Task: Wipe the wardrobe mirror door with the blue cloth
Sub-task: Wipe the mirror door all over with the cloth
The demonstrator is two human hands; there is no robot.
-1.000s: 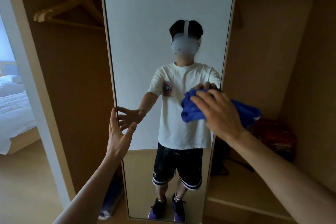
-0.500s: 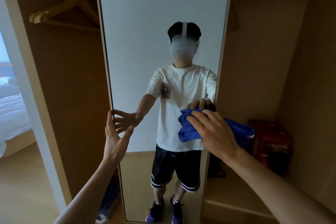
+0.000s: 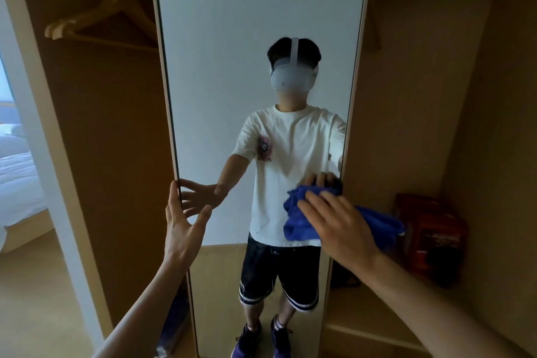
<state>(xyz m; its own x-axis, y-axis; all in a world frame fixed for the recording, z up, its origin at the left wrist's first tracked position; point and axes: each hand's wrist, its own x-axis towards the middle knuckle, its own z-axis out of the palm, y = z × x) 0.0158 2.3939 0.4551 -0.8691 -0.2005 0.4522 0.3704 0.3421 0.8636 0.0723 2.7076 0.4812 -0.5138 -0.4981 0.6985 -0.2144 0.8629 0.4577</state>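
Observation:
The tall mirror door [image 3: 232,38] stands upright in the middle of the wardrobe, with a person's reflection in it. My right hand [image 3: 340,227] presses the crumpled blue cloth [image 3: 296,221] flat against the glass near the door's right edge, at mid height. Part of the cloth hangs out past that edge on the right. My left hand [image 3: 183,227] is spread, fingers apart, at the door's left edge with its fingertips touching the frame.
Wooden hangers [image 3: 98,17] hang in the open wardrobe section on the left. A red box [image 3: 430,238] sits on a wooden shelf [image 3: 377,317] at the right. A white bed [image 3: 17,180] shows through the doorway at far left.
My right hand has slid the blue cloth downward along the mirror's right side. The left hand has stayed at the left edge.

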